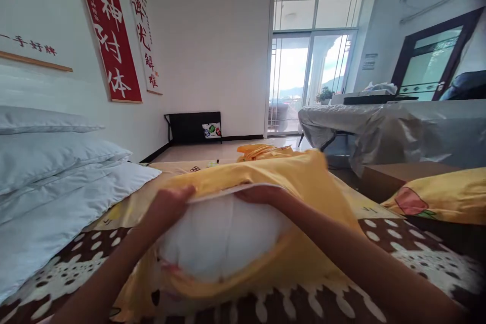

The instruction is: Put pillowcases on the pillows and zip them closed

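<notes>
A yellow pillowcase [315, 187] lies on the patterned bedspread with its open end facing me. Inside its mouth shows a white pillow [228, 238]. At the left of the upper edge, my left hand [176, 205] is closed on the hem, thumb on top. My right hand [261, 194] grips the same edge further right, its fingers partly hidden in the fabric. The lower edge of the opening sags loosely beneath the pillow.
White pillows [56, 157] are stacked at the left. More yellow cloth [266, 152] lies at the far edge of the bedspread [410, 243]. To the right are a cardboard box [406, 174], a yellow pillow [448, 195] and a plastic-covered table [398, 126].
</notes>
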Available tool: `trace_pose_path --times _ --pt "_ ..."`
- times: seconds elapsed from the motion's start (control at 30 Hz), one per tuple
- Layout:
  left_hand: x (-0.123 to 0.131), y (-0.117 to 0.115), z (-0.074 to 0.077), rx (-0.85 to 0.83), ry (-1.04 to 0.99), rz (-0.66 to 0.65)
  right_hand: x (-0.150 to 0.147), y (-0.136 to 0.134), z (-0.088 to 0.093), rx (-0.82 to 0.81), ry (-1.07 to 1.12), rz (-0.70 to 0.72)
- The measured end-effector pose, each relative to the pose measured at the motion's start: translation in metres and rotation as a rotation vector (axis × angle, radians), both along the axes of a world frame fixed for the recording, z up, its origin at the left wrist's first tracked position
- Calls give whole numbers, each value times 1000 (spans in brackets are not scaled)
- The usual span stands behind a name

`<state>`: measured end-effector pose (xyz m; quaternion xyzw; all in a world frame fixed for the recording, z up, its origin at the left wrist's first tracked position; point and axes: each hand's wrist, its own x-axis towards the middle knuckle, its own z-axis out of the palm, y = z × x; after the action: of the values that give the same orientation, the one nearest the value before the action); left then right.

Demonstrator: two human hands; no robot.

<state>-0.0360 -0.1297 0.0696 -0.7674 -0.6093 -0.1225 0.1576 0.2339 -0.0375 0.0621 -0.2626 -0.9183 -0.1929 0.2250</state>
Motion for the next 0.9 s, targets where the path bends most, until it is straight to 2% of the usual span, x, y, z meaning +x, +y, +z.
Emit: trace_pose_path --times 0.03,0.1,0.2,0.27,0.37,0.5,0.6,0.7,0.83,0.9 --pt "5 8 -16 -29 6 17 17 7 -16 -21 -6 -86" --pt "4 21 -37 -52 1 61 47 20 -37 -74 -35 -253" --pt "-9 31 -50 -49 -9 122 71 33 -47 -148 -93 -401" --pt "-15 26 -54 -23 -64 65 76 37 -43 -173 -138 -405" --pt "-22 7 -63 -25 -222 -143 80 37 -36 -246 -222 -396" --pt "-32 -12 -80 -259 -368 -295 87 30 -33 -314 -238 -296" --pt "-33 -9 -93 -406 -388 -328 83 27 -21 -241 -22 -296" --pt "-27 -7 -97 -470 -336 -301 65 23 4 -86 264 -253" --pt "-16 -22 -87 -584 -255 -133 37 6 41 85 491 -76" --pt "-12 -29 -85 -562 -244 -44 28 -6 55 134 542 -8"
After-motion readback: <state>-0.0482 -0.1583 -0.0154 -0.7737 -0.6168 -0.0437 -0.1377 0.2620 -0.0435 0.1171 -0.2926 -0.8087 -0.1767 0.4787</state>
